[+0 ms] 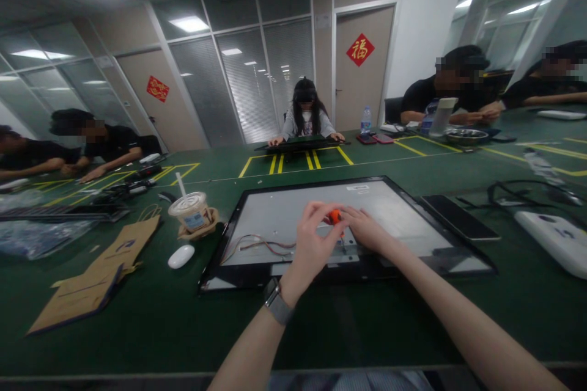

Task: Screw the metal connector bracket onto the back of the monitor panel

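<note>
A flat display panel [257,204] with a black frame and a grey metal back lies on the green table in front of me. My left hand [314,235], with a watch on its wrist, is closed round the orange handle of a screwdriver [335,216]. The tool stands over the panel's near middle, its thin shaft pointing down at a small metal bracket [349,250]. My right hand [369,229] is against the handle from the right, its fingers bent; what its fingertips grip is partly hidden. Thin coloured wires [261,241] run along the panel left of my hands.
Left of the panel are a drink cup [190,211] in a carton holder, a white mouse [181,256] and a paper bag [105,263]. To the right lie a black phone-like slab [458,217], cables and a white device [553,241]. Other people sit around the table.
</note>
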Action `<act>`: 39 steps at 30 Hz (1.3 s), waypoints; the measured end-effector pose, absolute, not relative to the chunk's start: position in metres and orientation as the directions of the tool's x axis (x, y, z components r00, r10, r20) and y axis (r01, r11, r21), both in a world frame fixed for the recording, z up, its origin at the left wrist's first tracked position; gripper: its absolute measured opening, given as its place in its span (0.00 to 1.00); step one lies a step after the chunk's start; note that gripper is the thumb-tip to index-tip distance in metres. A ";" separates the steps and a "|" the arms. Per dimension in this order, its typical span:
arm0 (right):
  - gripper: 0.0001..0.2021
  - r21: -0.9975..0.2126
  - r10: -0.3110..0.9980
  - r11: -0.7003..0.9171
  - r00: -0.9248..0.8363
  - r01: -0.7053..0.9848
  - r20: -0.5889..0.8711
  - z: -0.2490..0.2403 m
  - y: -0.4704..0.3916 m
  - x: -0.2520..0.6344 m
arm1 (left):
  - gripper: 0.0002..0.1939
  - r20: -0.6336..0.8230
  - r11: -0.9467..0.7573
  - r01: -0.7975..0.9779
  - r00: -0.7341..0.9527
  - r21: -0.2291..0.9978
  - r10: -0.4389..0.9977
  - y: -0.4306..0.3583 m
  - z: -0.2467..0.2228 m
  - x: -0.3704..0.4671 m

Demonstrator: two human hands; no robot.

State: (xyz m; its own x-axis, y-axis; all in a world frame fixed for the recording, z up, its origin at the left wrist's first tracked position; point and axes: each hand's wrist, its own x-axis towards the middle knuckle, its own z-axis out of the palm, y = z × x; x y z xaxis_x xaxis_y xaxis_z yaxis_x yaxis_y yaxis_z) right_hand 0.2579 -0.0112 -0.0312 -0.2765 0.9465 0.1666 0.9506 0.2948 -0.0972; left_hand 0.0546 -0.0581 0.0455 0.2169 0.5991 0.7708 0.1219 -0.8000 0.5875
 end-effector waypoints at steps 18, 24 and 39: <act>0.30 -0.070 0.948 0.291 -0.278 0.954 0.154 -0.031 -0.012 0.257 | 0.19 0.707 -0.766 0.051 0.349 0.641 0.615 -0.058 0.046 0.052; 0.31 -0.073 0.952 0.288 -0.277 0.955 0.130 -0.029 -0.012 0.256 | 0.21 0.661 -0.708 -0.003 0.364 0.706 0.656 -0.055 0.041 0.052; 0.30 -0.093 0.947 0.291 -0.274 0.952 0.166 -0.034 -0.010 0.259 | 0.22 0.699 -0.752 0.082 0.315 0.654 0.642 -0.051 0.046 0.046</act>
State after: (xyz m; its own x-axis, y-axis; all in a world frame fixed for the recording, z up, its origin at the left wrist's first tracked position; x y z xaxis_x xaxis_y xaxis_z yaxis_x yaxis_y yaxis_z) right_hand 0.2589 -0.0098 -0.0336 -0.2738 0.9474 0.1658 0.9521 0.2914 -0.0928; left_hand 0.0457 -0.0512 0.0465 0.3145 0.6420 0.6993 0.0825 -0.7523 0.6536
